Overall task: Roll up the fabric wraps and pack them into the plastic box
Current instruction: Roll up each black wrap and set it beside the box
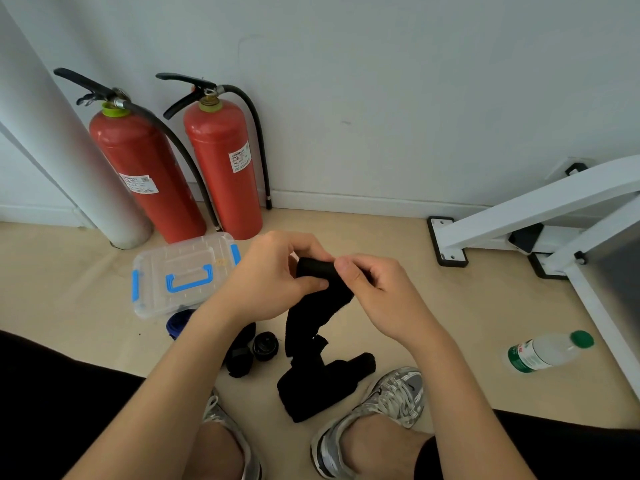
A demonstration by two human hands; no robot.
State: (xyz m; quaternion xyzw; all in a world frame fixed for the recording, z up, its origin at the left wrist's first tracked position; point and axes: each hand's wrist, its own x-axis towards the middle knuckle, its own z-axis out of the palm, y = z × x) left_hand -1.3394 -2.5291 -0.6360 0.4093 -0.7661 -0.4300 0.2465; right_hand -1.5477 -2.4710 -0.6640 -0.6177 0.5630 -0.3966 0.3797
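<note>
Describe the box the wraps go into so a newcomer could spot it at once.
Find the two red fire extinguishers standing against the wall. On the floor just in front of them, to the left of the left hand, lies the plastic box. It alone is see-through, with blue latches and a blue handle on its lid.

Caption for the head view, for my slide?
Left hand and right hand hold a half-rolled black wrap near the plastic box.

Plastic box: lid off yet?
No, the clear lid with the blue handle sits closed on top of the plastic box.
</note>
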